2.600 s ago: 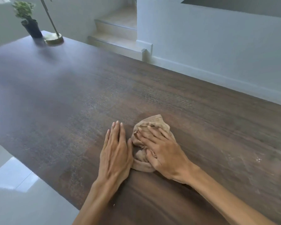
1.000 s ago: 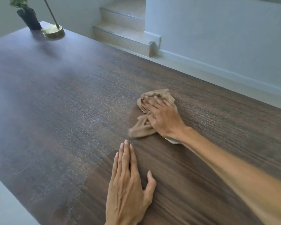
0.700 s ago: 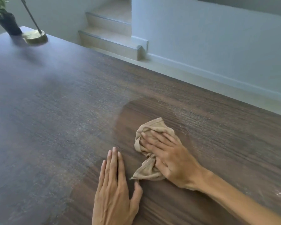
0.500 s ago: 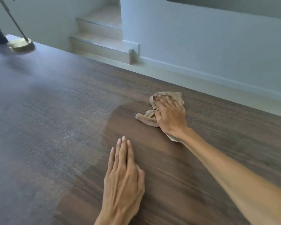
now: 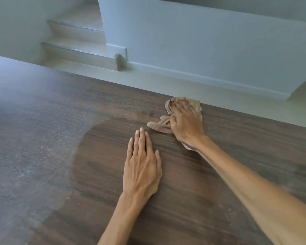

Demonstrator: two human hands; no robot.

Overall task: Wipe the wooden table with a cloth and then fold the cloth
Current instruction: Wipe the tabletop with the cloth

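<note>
Tan cloth [image 5: 193, 105] under right hand [image 5: 187, 126] fingers (pressing, blurred); left hand [image 5: 141, 167] flat on table [image 5: 42, 138], steps [image 5: 81, 55] beyond.

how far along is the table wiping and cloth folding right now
Done: a darker, clean patch of the wooden table around the left hand, which rests flat. In hand: the right hand presses the bunched cloth near the far edge. Left: the dull, dusty area on the left, then folding.

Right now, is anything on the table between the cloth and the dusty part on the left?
Nothing visible. The right hand presses the cloth near the far edge; the grey, unwiped table left of it lies bare.
</note>
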